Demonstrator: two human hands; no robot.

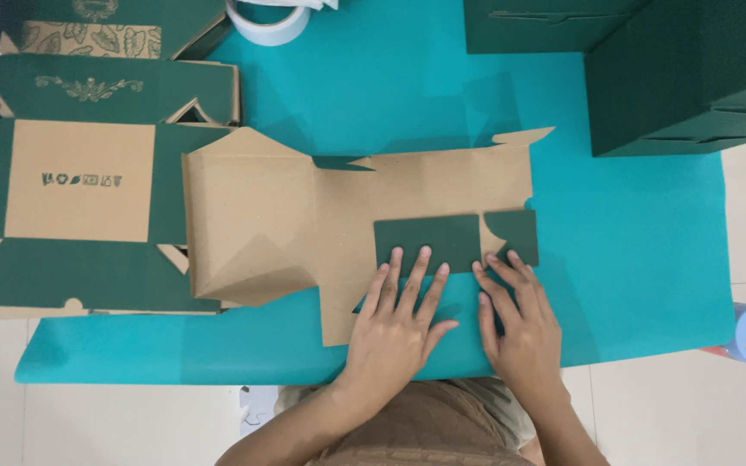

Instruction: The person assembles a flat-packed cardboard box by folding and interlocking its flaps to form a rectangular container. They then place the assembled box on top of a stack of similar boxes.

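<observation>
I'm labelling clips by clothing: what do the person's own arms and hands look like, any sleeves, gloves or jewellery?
Both forearms are bare, with no sleeves in view. The left hand and right hand wear no gloves, and no rings, watch or bracelets show. Fingernails are short and unpainted.

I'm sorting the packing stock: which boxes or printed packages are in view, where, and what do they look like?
Unfolded box: centre of the teal mat, brown inside, green flap under both hands.
Flat box stack: left, green with a brown panel of small printed symbols.
Leaf-patterned box: top left, green and tan.
Made-up boxes: top right, plain dark green.
</observation>
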